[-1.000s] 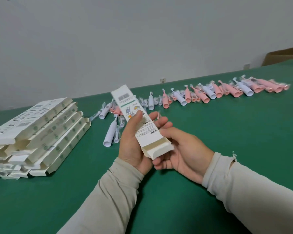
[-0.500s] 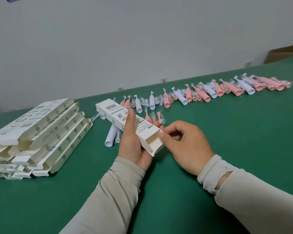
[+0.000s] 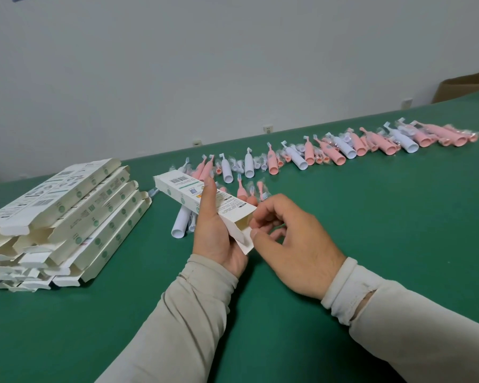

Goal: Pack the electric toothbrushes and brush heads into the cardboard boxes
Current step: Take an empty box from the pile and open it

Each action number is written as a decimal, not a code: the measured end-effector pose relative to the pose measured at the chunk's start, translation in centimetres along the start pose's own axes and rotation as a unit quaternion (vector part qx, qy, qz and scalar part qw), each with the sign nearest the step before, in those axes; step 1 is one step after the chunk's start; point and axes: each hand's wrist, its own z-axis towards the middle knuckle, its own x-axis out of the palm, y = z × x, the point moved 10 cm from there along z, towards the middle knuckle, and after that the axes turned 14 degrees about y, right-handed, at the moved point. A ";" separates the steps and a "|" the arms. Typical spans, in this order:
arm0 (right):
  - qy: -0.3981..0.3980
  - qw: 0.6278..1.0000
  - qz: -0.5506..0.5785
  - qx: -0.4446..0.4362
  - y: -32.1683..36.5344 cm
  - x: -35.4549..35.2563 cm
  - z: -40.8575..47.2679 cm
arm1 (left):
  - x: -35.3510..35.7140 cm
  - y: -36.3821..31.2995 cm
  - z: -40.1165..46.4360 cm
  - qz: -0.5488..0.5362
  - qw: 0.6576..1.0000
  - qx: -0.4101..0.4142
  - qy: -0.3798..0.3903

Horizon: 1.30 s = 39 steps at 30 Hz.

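So on my feed right now, the left hand (image 3: 217,233) is wrapped around a long white cardboard box (image 3: 202,199) with a barcode and green print on it, thumb lying along the top face, fingers tucked underneath. The box is held up off the green felt-covered table (image 3: 343,244), slanting from upper left down toward the middle, and its near end is open. I can see the pale inside of it.

The right hand (image 3: 291,244) is right at that open end, thumb and fingertips pinched on the white end flap (image 3: 245,240) that sticks out at the bottom. So both hands are closed on the same box, one on the body and one on the flap.

Off to the left there's a messy stack of flat white cardboard boxes (image 3: 67,217) with their end flaps hanging open, well apart from the hands.

Behind the held box, a long row of pink and white electric toothbrush handles (image 3: 343,149) runs along the far side of the table toward the right, with small brush heads in clear plastic wrappers (image 3: 263,190) mixed in among them. One white toothbrush handle (image 3: 181,222) lies just beside the left hand, partly hidden under the box.

I can't tell from here whether anything's inside the box.

Cream long sleeves (image 3: 194,313) on both arms, pale wall (image 3: 233,64) behind the table.
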 end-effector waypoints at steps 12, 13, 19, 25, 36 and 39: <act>-0.066 0.998 -0.013 -0.006 0.0 -1.3 -0.2 | 1.8 0.5 -0.2 0.075 0.994 0.006 0.080; -0.073 0.997 -0.009 -0.007 -0.1 -1.4 -0.3 | 2.2 0.6 -0.2 0.075 0.993 0.003 0.092; -0.095 0.995 -0.020 0.001 -0.3 -2.4 -0.3 | 3.0 0.5 -0.3 0.043 0.993 0.047 0.096; 0.055 0.988 -0.135 -0.056 1.9 -0.2 0.0 | 1.3 -0.1 -0.1 0.051 0.998 0.006 0.046; -0.017 0.975 -0.190 -0.113 3.5 -1.7 -0.5 | 1.3 -1.1 -0.6 0.020 0.999 0.036 0.007; -0.026 0.974 -0.190 -0.118 3.6 -1.9 -0.5 | 1.9 -0.8 -0.7 0.020 0.999 0.029 0.015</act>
